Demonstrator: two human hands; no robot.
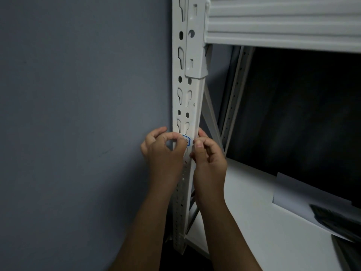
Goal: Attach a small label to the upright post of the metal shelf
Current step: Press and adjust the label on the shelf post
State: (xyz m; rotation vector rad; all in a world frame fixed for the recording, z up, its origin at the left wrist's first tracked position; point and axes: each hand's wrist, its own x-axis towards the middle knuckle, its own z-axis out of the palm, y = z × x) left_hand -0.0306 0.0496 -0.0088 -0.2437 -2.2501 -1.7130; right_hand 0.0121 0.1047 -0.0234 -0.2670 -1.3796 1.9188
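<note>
The white metal upright post with keyhole slots runs down the middle of the head view. A small white label with a blue border lies against the post's front face. My left hand has its fingers curled, and thumb and index fingertip pinch the label's left side, hiding part of it. My right hand is just right of the label. Its thumb lies on the post's front and its index finger curls round the post's right edge.
A grey wall fills the left side. The ribbed white shelf beam crosses the top right. Below it is a dark recess over a white shelf board bearing a grey sheet and a dark object. A perforated brace stands behind.
</note>
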